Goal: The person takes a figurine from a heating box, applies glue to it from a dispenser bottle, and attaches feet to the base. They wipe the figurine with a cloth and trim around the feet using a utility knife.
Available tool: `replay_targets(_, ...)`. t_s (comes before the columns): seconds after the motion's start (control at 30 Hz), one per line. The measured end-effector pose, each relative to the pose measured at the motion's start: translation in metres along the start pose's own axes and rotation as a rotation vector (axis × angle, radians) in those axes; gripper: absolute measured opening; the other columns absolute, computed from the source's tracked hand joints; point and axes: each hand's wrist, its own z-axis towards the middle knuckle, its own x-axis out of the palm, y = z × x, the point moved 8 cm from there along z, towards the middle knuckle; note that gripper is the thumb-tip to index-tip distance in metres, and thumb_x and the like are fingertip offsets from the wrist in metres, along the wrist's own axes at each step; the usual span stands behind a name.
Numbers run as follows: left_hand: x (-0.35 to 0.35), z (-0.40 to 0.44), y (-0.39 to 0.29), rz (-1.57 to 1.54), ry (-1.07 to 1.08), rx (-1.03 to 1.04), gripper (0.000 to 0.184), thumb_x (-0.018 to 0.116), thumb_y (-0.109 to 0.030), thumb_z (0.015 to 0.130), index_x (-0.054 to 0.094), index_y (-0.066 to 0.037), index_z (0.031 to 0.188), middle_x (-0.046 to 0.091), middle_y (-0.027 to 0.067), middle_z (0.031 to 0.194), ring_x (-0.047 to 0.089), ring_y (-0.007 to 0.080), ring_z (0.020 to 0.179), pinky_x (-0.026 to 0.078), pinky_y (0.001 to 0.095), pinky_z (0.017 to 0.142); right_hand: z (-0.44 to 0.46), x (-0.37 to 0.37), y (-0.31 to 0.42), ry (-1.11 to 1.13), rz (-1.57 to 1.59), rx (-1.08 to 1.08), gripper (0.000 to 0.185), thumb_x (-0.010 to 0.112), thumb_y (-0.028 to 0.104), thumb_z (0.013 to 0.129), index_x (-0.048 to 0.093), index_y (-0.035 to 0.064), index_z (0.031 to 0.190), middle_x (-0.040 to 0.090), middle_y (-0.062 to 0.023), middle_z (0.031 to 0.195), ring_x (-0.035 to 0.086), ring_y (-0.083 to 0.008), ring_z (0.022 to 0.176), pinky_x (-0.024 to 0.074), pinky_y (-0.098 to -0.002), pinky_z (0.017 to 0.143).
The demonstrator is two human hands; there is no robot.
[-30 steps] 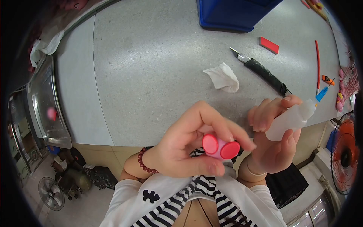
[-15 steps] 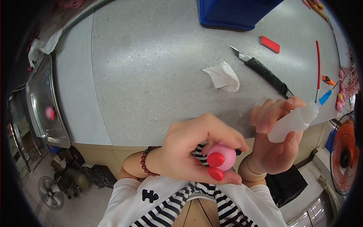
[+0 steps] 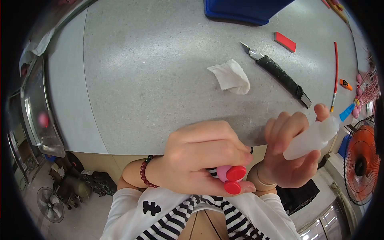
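Note:
My left hand (image 3: 202, 154) is closed around a small round pink figure (image 3: 223, 173) with two red oval feet (image 3: 236, 173); most of its body is hidden by the fingers. To the right, my right hand (image 3: 290, 134) grips a translucent white squeeze bottle (image 3: 306, 143) between thumb and fingers. The bottle is tilted, its blue needle tip (image 3: 347, 112) pointing up and to the right. Both hands are held at the table's near edge, apart from each other. A crumpled white tissue (image 3: 231, 77) lies just beyond them.
Beyond my right hand, a black-handled utility knife (image 3: 278, 74) lies with its blade out. Near it are a red block (image 3: 285, 42), a red-handled paintbrush (image 3: 335, 72) and an orange piece (image 3: 346, 84). A blue bin (image 3: 240, 14) stands at the back; a metal tray (image 3: 56, 146) is far left.
The pink figure has turned in my left hand, whose fingers now cover more of it. My right hand still holds the bottle, slightly lower. The view has shifted a little.

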Motion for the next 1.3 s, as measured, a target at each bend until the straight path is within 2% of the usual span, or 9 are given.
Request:
replay_targets(0.1,0.003,0.0,0.0,0.055,0.035,0.01,0.04,0.084,-0.016,0.048,0.063,0.0,0.077,0.061,0.0121,0.074,0.056,0.0142,0.054,0.041,0.0197,0.045,-0.005,-0.012,-0.001,-0.019,0.15,0.047,0.046,0.045,0.033,0.084,0.029,0.0021,0.114,0.045,-0.0033,0.06,0.037,-0.0097,0.049,0.0274,-0.0233,0.046)
replay_targets(0.2,0.003,-0.001,0.002,0.069,0.017,-0.001,0.038,0.083,-0.015,0.047,0.063,0.0,0.075,0.061,0.012,0.073,0.055,0.0138,0.052,0.04,0.0194,0.042,-0.003,-0.002,0.005,0.276,0.331,-0.019,0.047,0.06,0.029,0.078,0.036,0.0062,0.111,0.042,-0.0002,0.056,0.034,-0.0087,0.048,0.0276,-0.0217,0.045)
replay_targets(0.33,0.004,-0.001,0.001,0.099,0.034,0.007,0.035,0.082,-0.014,0.049,0.062,-0.001,0.074,0.061,0.0112,0.072,0.055,0.013,0.05,0.039,0.0193,0.041,-0.004,-0.015,-0.003,0.085,0.625,0.055,0.034,0.062,0.03,0.077,0.048,0.0118,0.102,0.037,0.0015,0.061,0.032,-0.009,0.061,0.0249,-0.0215,0.048)
replay_targets(0.43,0.006,0.0,0.003,0.108,0.036,0.004,0.033,0.082,-0.014,0.049,0.062,-0.001,0.073,0.061,0.0105,0.071,0.054,0.0125,0.049,0.039,0.0193,0.04,-0.007,-0.025,-0.001,-0.009,0.626,0.059,0.032,0.06,0.031,0.078,0.049,0.0116,0.101,0.037,0.0009,0.063,0.033,-0.0089,0.061,0.0257,-0.022,0.05)
replay_targets(0.63,0.007,-0.003,0.005,0.132,0.06,-0.027,0.031,0.081,-0.012,0.048,0.061,-0.002,0.069,0.06,0.0091,0.068,0.053,0.0121,0.046,0.039,0.0195,0.039,-0.013,-0.02,0.004,0.099,0.423,0.088,0.035,0.051,0.04,0.082,0.048,0.0082,0.097,0.037,-0.0004,0.063,0.034,-0.0087,0.059,0.0259,-0.0217,0.051)
replay_targets(0.93,0.009,-0.007,0.006,0.158,0.028,-0.082,0.031,0.081,-0.013,0.048,0.061,-0.003,0.068,0.058,0.0073,0.065,0.052,0.0114,0.045,0.038,0.02,0.037,-0.014,-0.018,0.004,0.093,0.36,0.105,0.038,0.045,0.044,0.084,0.047,0.0074,0.093,0.037,-0.0003,0.059,0.034,-0.0091,0.057,0.0272,-0.0231,0.051)
replay_targets(1.07,0.01,-0.005,0.006,0.165,0.02,-0.057,0.029,0.081,-0.012,0.05,0.061,-0.003,0.069,0.058,0.0071,0.065,0.051,0.0106,0.045,0.038,0.0196,0.037,-0.014,-0.016,0.005,0.129,0.329,0.107,0.039,0.044,0.045,0.084,0.048,0.007,0.091,0.037,-0.0006,0.059,0.034,-0.0096,0.057,0.0264,-0.0232,0.051)
replay_targets(1.13,0.01,-0.004,0.006,0.163,0.023,-0.083,0.029,0.08,-0.011,0.05,0.06,-0.003,0.069,0.057,0.0071,0.065,0.051,0.0099,0.045,0.037,0.019,0.037,-0.015,-0.025,0.005,-0.039,0.285,0.072,0.048,0.053,0.053,0.077,0.054,0.0055,0.082,0.046,-0.0017,0.057,0.038,-0.0115,0.05,0.0257,-0.0238,0.04)
replay_targets(1.3,0.011,-0.002,0.009,0.141,0.031,-0.091,0.029,0.08,-0.008,0.049,0.06,-0.002,0.069,0.055,0.0067,0.063,0.049,0.0078,0.044,0.034,0.0174,0.037,-0.015,-0.023,0.007,0.021,0.24,0.044,0.049,0.053,0.053,0.077,0.054,0.0034,0.08,0.048,-0.0032,0.059,0.042,-0.0124,0.048,0.0258,-0.0243,0.039)
